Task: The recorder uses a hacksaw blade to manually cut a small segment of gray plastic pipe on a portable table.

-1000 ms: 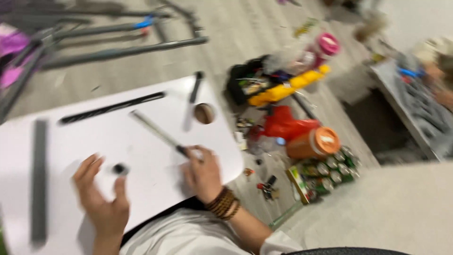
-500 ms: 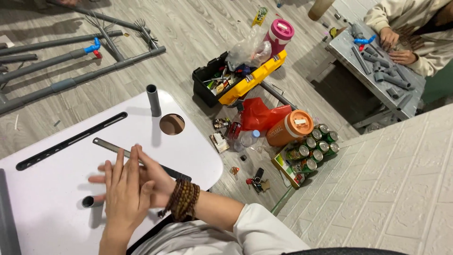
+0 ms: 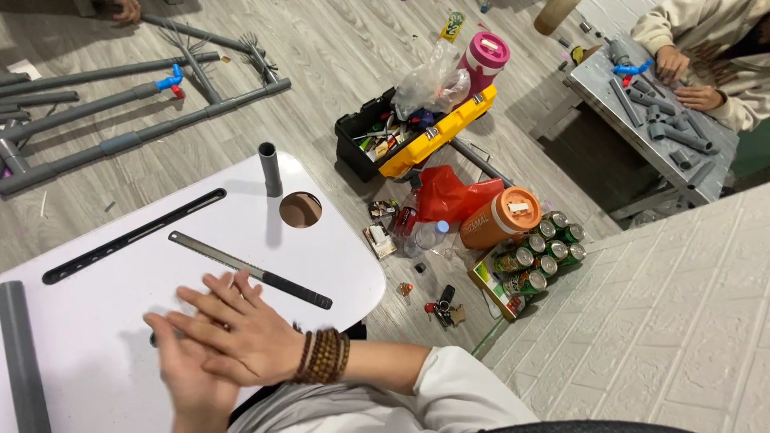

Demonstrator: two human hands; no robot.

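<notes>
Metal and black-handled, one hand saw (image 3: 249, 269) lies flat on the white table (image 3: 96, 337), its blade just beyond the fingertips of the right hand (image 3: 241, 333), which rests flat and spread on top of the equally flat left hand (image 3: 188, 377), neither grasping anything. On the same table one short grey pipe (image 3: 269, 169) stands upright beside one round hole (image 3: 301, 209), and one longer grey pipe (image 3: 20, 357) lies at the left edge. Off the table sit one black-and-yellow toolbox (image 3: 417, 132) and one orange jug (image 3: 499, 218).
</notes>
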